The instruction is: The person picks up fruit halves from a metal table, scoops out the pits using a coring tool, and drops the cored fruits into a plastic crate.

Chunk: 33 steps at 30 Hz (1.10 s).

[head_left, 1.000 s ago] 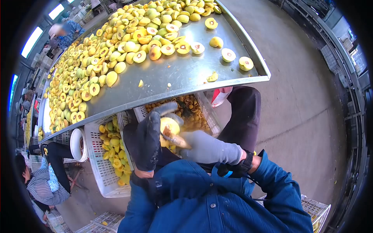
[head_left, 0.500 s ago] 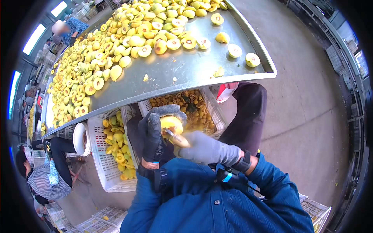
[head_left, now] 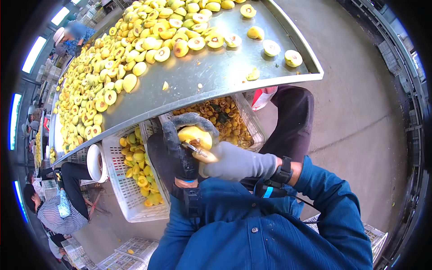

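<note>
My left hand (head_left: 182, 153), in a dark stained glove, is closed around a yellow peach half (head_left: 196, 136) with its cut face towards me. My right hand (head_left: 238, 163), in a grey glove, grips the pale handle of a pitting tool (head_left: 204, 155). The tool's metal end touches the peach half near its brown centre. Below and beyond my hands stands a white crate (head_left: 252, 123) with pits and fruit scraps. To the left, another white crate (head_left: 118, 191) holds yellow peach pieces (head_left: 143, 173).
A metal table (head_left: 189, 90) with a raised rim carries a big heap of peach halves (head_left: 148, 42); several lie apart at its right end. A white bucket (head_left: 96, 162) stands at the left. A person in a striped top (head_left: 63, 216) sits nearby, and another (head_left: 74, 38) works across the table.
The left fingers have shifted and opened slightly around the peach half, showing more of it. The tool's metal end has moved slightly left and down along the cut face. The view has shifted slightly.
</note>
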Each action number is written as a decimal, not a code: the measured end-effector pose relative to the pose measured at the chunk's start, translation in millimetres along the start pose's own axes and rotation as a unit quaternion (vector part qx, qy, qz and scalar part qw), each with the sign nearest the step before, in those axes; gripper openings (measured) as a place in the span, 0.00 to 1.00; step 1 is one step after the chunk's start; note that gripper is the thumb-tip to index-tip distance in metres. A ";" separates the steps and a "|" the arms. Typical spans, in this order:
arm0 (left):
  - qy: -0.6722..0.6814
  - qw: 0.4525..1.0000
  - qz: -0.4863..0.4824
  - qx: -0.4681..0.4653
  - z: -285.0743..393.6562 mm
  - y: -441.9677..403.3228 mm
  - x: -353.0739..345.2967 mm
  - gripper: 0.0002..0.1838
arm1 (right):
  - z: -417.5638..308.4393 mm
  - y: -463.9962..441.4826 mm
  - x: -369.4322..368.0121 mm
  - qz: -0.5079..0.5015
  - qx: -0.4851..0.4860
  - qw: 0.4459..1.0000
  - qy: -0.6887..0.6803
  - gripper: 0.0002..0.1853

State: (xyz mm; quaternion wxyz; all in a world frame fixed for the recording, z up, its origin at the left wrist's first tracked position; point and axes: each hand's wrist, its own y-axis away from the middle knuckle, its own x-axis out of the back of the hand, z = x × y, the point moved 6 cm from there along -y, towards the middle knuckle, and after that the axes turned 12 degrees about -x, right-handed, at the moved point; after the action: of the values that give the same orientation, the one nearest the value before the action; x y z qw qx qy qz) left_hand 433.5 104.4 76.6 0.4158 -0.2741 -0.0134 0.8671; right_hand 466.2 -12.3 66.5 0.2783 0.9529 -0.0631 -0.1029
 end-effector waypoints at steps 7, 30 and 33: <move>0.229 0.960 0.107 0.117 -35.8 3.7 9.0 0.31 | 14.4 -31.3 21.4 0.250 0.214 0.868 0.371 0.12; -0.579 0.656 -0.264 -0.407 -65.4 -210.8 -54.4 0.20 | 144.5 -62.4 76.5 0.267 -0.083 0.960 0.005 0.24; -0.643 0.583 -0.318 -0.380 -136.0 -259.0 -75.2 0.22 | 139.0 -47.5 81.5 0.283 -0.076 0.956 0.027 0.24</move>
State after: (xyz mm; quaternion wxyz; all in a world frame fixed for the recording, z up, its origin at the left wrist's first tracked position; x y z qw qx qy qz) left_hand 722.5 191.1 61.0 0.4057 0.2442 -0.6924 0.5443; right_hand 516.1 -58.9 -87.0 0.3691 0.8744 -0.3150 0.0015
